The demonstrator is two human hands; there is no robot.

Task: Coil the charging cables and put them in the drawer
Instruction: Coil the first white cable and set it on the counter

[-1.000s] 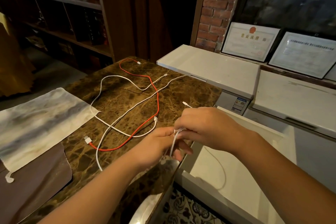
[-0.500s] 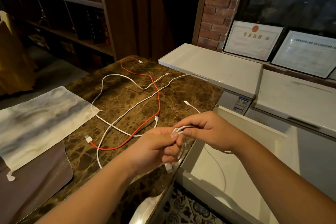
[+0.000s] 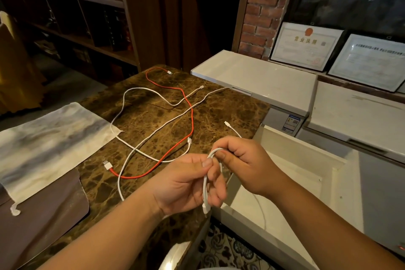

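over veined marble, both hands (image 3: 188,184) pinch a looped white cable (image 3: 206,184).

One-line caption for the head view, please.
Both hands, left and right, coil a white cable beside the open drawer; red cable lies on the marble counter.

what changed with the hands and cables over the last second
The right hand lifted another turn of the white cable up to the left hand, so the loops there are now plainer and its USB plug hangs below the fingers. Both hands kept their grip and edged slightly away from the open drawer. The red cable and the other white cables stayed put on the marble table.
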